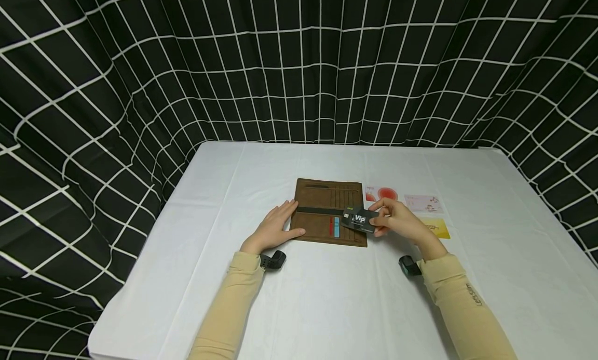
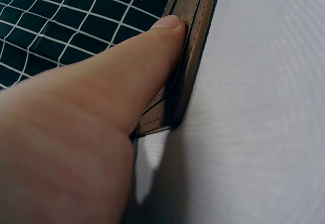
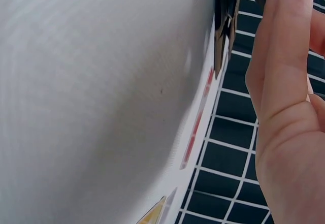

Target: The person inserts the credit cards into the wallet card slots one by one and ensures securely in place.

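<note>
A brown wallet (image 1: 314,196) lies opened flat on the white table, with card slots along its right side. Red and blue card edges show in its lower slots. My left hand (image 1: 275,226) rests on the wallet's left edge, thumb along the lower part; the left wrist view shows the thumb (image 2: 162,36) pressing on the stitched border. Between thumb and fingers my right hand (image 1: 394,220) pinches a black VIP card (image 1: 358,220), tilted over the lower right slots. In the right wrist view the right hand (image 3: 289,82) appears beside the wallet's edge.
Right of the wallet lie a red and white card (image 1: 386,194), a pale pink card (image 1: 423,204) and a yellow card (image 1: 436,228), the last partly behind my right wrist. A black curtain (image 1: 322,64) with white grid lines hangs around the table.
</note>
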Tool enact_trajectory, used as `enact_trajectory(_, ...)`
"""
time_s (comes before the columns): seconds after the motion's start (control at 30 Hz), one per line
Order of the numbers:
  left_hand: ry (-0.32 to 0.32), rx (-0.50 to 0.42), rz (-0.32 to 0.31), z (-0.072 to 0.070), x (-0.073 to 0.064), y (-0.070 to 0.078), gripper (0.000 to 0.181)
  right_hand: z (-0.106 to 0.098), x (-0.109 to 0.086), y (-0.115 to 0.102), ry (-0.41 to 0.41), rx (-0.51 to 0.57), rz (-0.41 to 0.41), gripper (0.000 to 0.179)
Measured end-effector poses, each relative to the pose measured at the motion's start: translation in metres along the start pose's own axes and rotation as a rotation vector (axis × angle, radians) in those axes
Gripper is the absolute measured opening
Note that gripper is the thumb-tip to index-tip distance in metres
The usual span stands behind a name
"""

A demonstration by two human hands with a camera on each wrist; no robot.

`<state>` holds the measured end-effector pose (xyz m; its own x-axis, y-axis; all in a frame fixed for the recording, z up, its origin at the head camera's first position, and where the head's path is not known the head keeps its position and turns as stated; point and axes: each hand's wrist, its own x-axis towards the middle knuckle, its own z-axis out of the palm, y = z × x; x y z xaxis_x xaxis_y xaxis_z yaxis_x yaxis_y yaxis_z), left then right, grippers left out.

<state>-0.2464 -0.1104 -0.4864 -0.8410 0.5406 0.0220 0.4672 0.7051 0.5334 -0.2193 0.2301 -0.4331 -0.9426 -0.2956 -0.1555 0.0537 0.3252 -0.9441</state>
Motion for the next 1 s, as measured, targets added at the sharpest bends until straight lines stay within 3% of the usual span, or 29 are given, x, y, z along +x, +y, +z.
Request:
enact_trajectory(0.37, -0.011, 0.003, -0.009, 0.001, 0.001, -0.001, 0.085, 0.001, -0.002, -0.004, -0.062, 0.015, -0.004, 0.038)
enact_trajectory(1.0, 0.003, 0.010, 0.002, 0.002, 0.001, -0.001, 0.086, -0.003, 0.000, 0.010, -0.144, -0.025, -0.012, 0.034)
